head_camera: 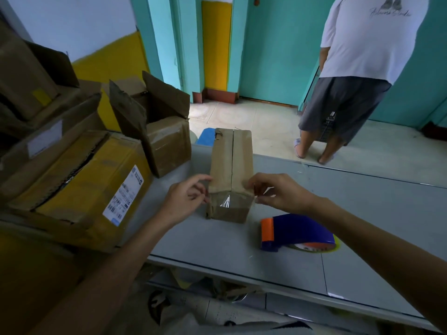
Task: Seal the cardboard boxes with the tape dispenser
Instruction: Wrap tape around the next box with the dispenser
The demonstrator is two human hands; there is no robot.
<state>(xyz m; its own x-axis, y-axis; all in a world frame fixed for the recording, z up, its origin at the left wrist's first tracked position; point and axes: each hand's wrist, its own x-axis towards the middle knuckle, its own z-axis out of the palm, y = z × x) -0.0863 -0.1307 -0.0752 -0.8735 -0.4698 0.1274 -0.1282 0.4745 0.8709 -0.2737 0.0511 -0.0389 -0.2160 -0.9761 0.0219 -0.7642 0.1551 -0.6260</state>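
Head view: the shipping label (123, 192) is showing unreadable print; left hand (186, 199) and right hand (278, 192) are pinching near corners of the cardboard box (229, 155), tape dispenser (297, 230) lying beside.

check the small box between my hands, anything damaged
Yes. The small box is torn and crumpled at its far left top corner, and its near left edge looks frayed. Its top seam shows a gap.

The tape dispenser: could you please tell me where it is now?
In the head view, the tape dispenser lies on the grey table, right of centre, near the small cardboard box and just below the right hand, which does not touch it.
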